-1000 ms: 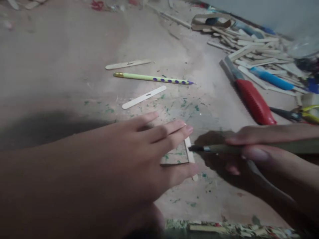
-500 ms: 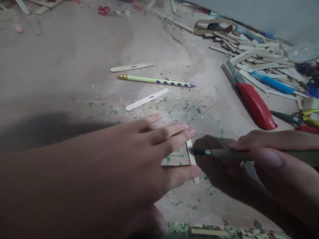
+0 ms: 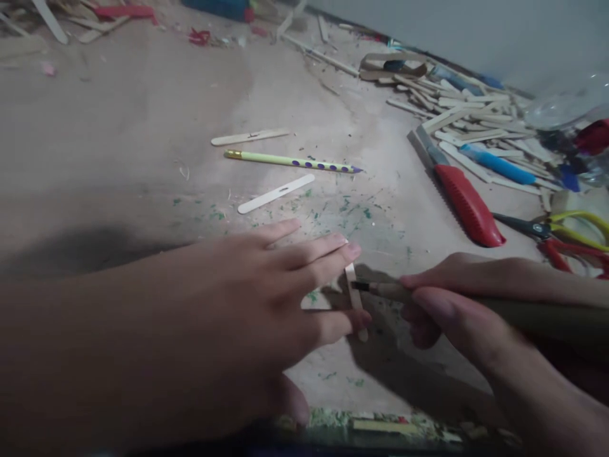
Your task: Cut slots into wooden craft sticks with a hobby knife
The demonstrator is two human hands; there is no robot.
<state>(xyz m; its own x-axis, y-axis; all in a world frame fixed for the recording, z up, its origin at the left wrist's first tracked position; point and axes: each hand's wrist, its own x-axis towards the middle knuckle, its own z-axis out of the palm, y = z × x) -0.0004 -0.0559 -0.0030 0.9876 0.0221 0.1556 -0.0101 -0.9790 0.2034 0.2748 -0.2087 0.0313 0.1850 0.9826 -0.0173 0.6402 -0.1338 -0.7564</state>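
Observation:
My left hand (image 3: 266, 292) lies flat with fingers spread, pressing a pale wooden craft stick (image 3: 354, 297) onto the tabletop. My right hand (image 3: 457, 304) is closed around a thin tool with a dark tip (image 3: 375, 289), and that tip touches the stick just past my left fingertips. A green pencil with purple dots (image 3: 292, 162) lies farther back. Two more loose craft sticks, one (image 3: 276, 193) near the pencil and one (image 3: 250, 136) behind it, rest on the table.
A red-handled saw (image 3: 464, 200) lies to the right, with yellow and red-handled pliers (image 3: 566, 235) beyond it. A heap of craft sticks (image 3: 476, 105) and a blue pen (image 3: 495, 163) fill the back right. Green flecks dot the wooden table (image 3: 118, 127).
My right hand and its tool have shifted left and slightly closer to the left fingertips. The view has tilted, so the clutter sits a little lower and to the left.

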